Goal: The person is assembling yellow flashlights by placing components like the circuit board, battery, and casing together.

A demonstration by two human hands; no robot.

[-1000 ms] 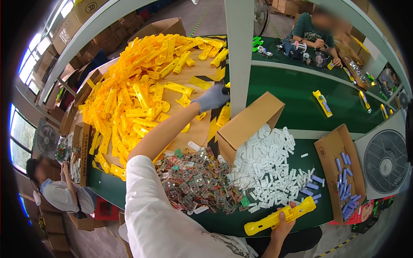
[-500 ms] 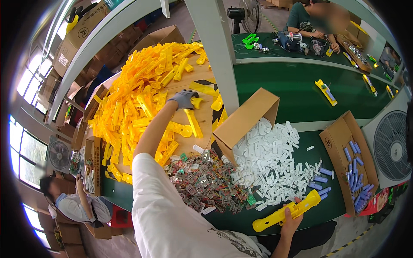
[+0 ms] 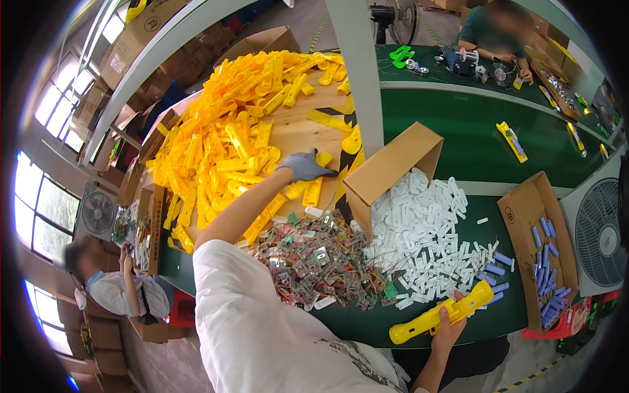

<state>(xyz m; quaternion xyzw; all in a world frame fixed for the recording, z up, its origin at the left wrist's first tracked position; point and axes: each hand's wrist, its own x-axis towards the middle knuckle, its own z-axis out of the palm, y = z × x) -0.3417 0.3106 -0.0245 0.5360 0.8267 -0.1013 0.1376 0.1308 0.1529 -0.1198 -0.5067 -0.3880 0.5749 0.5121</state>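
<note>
My left hand [image 3: 303,166], in a grey glove, reaches far out over a big heap of yellow plastic shells [image 3: 223,144] on a wooden board. Its fingers close on one yellow shell [image 3: 318,171] at the heap's near right edge. My bare right hand [image 3: 451,319] holds a long yellow plastic casing [image 3: 438,313] low over the green table's near edge. Between the hands lie a pile of small circuit boards with wires [image 3: 314,262] and a spill of white plastic parts [image 3: 426,229].
A tipped cardboard box [image 3: 392,169] spills the white parts. Another box [image 3: 538,249] at right holds blue cylinders. A white post [image 3: 359,72] rises behind. A fan [image 3: 601,229] stands far right. One person works across the conveyor [image 3: 498,26], another sits lower left [image 3: 118,288].
My left hand has drawn back from the far part of the yellow heap toward its near right edge and closed on a shell. The right hand keeps the casing nearly still.
</note>
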